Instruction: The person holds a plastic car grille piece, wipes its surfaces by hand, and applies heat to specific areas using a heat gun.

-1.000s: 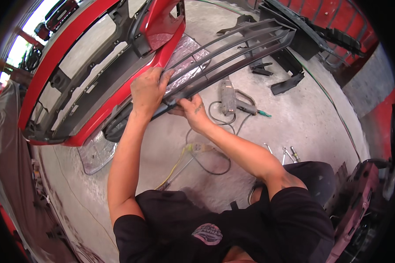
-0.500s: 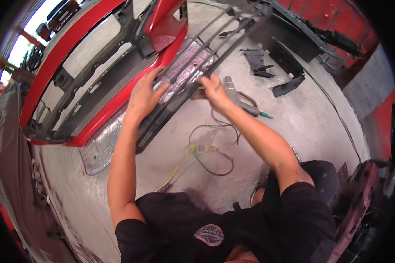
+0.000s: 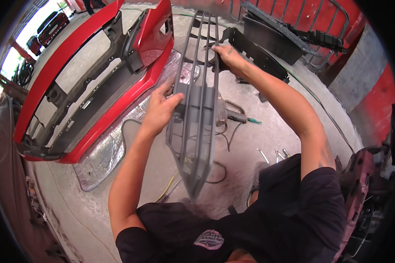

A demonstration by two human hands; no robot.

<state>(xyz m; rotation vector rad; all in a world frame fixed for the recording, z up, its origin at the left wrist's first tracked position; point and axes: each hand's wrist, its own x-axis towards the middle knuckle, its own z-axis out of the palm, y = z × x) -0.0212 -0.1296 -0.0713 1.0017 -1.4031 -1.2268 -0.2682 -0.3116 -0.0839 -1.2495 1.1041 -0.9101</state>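
Observation:
A long dark-grey slatted bumper grille is held up between my two hands, its pointed end toward my lap. My left hand grips its left edge near the middle, thumb over the front. Higher up, my right hand is closed on the right edge toward the far end; some of its fingers are hidden behind. Left of the grille lies a large red car bumper cover with open cut-outs. The bumper rests partly on a silver foil mat. Behind the grille, a grey corded power tool is partly hidden.
Black plastic trim lies on the concrete floor beyond my right hand, near a black bin. Several small metal tools sit by my right knee. A thin green hose runs along the right. Covered material stands at far left.
The grille has swung from a slanted position to nearly upright in view, its near end now closer to me. My right hand has moved farther away; my left has shifted right and slightly nearer.

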